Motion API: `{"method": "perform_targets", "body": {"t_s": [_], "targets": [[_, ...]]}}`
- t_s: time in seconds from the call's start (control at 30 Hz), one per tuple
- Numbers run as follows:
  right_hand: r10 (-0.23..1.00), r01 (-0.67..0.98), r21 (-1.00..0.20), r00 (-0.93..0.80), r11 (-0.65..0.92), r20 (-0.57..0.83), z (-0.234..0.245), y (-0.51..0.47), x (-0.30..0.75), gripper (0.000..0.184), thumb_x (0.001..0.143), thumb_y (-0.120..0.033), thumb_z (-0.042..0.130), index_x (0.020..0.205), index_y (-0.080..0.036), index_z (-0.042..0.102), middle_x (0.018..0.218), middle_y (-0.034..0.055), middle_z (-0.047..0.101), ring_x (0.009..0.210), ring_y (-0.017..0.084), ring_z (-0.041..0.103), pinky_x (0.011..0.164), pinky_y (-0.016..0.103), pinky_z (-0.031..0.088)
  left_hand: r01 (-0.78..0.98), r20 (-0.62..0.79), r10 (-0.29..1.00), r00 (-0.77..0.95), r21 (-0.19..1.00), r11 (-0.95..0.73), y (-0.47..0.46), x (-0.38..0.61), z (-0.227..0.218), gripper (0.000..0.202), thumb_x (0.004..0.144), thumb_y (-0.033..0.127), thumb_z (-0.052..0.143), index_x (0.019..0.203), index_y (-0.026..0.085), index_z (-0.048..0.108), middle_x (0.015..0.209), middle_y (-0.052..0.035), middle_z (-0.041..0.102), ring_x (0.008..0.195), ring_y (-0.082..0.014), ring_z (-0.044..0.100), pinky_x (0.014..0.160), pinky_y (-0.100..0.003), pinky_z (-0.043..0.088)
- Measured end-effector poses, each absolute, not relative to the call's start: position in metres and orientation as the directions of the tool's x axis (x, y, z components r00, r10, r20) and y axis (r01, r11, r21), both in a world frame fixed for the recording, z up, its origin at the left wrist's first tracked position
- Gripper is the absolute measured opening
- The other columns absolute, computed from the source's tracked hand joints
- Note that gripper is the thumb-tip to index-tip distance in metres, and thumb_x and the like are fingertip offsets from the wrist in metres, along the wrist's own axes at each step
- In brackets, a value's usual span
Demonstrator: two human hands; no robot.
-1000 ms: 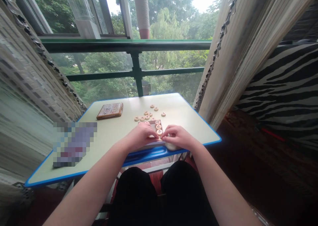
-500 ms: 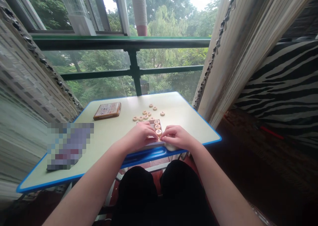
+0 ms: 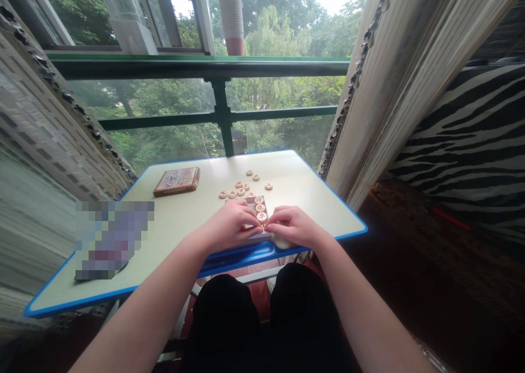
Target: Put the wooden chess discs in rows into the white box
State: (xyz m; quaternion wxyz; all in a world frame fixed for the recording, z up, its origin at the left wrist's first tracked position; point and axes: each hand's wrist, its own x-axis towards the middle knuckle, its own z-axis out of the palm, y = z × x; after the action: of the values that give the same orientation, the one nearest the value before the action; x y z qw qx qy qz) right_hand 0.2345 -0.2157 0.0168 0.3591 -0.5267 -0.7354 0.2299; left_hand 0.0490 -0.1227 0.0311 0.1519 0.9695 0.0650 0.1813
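Note:
A shallow open box [image 3: 266,203] lies at the table's near edge, in front of me. Down its right side runs a column of round Chinese chess pieces [image 3: 261,216], face up. My left hand [image 3: 233,221] reaches over the box and covers much of its inside. Its thumb and finger pinch the left side of a Chinese chess piece [image 3: 263,228] at the column's near end. From the right, my right hand [image 3: 293,224] closes its fingertips on the same piece, which they mostly hide.
Several loose chess pieces [image 3: 241,191] are scattered beyond the box. A flat brown printed box [image 3: 176,181] lies at the table's far left. A blurred-out purple item [image 3: 117,242] rests on the left. The table [image 3: 328,214] has a blue edge; curtains [image 3: 369,116] flank it.
Both hands stay at the near end of the column, with only slight finger movement. The view has shifted a little, and my knees are slightly further apart.

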Motion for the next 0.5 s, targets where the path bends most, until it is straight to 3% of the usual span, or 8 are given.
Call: {"method": "perform_targets", "body": {"t_s": [0.5], "targets": [[0.937, 0.61, -0.712, -0.203, 0.347, 0.283, 0.0181, -0.2166, 0.2336, 0.019, 0.079, -0.028, 0.058, 0.078, -0.016, 0.072, 0.068, 0.0028, 0.059, 0.065, 0.012, 0.052, 0.061, 0.023, 0.04, 0.077, 0.321, 0.187, 0.929, 0.326, -0.942, -0.1281, 0.0485, 0.0364, 0.029, 0.085, 0.033, 0.048, 0.069, 0.02, 0.07, 0.071, -0.0039, 0.068, 0.065, -0.0136, 0.054, 0.075, -0.031, 0.039]]}}
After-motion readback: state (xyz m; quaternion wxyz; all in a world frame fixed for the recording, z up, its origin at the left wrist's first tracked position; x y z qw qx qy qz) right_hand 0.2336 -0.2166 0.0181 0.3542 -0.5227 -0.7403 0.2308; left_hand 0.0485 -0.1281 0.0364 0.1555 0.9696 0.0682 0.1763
